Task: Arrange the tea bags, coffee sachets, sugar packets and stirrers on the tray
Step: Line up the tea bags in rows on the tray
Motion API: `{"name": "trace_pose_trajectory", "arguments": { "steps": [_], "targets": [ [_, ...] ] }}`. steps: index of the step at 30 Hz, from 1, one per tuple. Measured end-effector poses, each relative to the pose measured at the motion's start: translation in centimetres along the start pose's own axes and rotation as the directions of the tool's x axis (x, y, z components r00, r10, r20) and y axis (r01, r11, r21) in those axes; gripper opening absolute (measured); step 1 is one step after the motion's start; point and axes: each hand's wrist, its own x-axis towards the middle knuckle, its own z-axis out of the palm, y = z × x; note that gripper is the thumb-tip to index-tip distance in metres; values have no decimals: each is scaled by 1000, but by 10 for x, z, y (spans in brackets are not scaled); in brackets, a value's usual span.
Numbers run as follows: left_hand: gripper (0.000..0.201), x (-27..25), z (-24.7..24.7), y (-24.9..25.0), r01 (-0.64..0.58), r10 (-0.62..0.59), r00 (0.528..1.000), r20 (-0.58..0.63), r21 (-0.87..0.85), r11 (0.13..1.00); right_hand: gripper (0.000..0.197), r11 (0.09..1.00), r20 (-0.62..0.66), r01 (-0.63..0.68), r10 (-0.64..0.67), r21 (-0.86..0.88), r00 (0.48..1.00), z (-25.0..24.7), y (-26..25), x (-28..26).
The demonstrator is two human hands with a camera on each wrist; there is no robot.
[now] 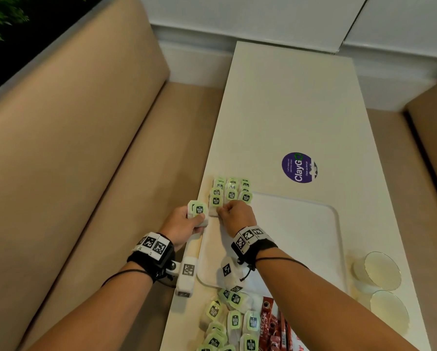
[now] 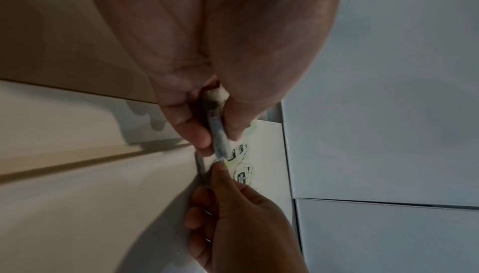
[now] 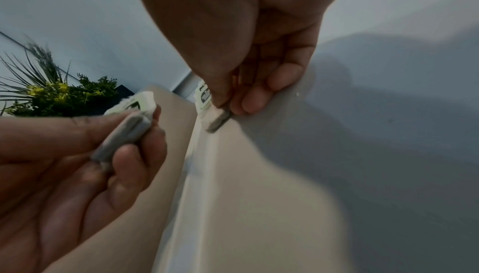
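At tray's far-left corner, right hand (image 1: 234, 216) has its grip pinched on one tea bag (image 3: 216, 119), laying it down to extend the tea-bag rows (image 1: 231, 191). Left hand (image 1: 187, 221) clamps a spare stack (image 1: 198, 211) alongside, likely a feed supply. Tray (image 1: 301, 224) sits on the counter (image 1: 288, 110); loose bags (image 1: 227, 323) and coffee sachets (image 1: 268, 323) wait near edge.

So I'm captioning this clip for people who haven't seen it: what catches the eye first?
The green-labelled tea bags laid in neat rows at the far left corner of the white tray, with the right hand pinching one into place. Beside it, the left hand holds a small stack of tea bags. Further off, a purple sticker stands out on the pale table.
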Motion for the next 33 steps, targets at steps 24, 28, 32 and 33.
{"name": "trace_pose_trajectory", "arguments": {
  "steps": [24,28,32,33],
  "targets": [
    [10,11,17,6,-50,47,998,28,118,992,22,974,-70,142,-131,175,989,-8,26,-23],
    [16,13,18,6,-21,18,999,30,109,994,22,995,-60,44,-39,87,997,-21,34,-16],
    [23,15,18,5,-22,17,998,55,98,995,25,999,-46,19,-17,39,999,-23,35,-11],
    [24,14,19,5,-28,23,998,58,95,995,25,999,-48,11,-9,38,999,-23,34,-9]
  ]
}}
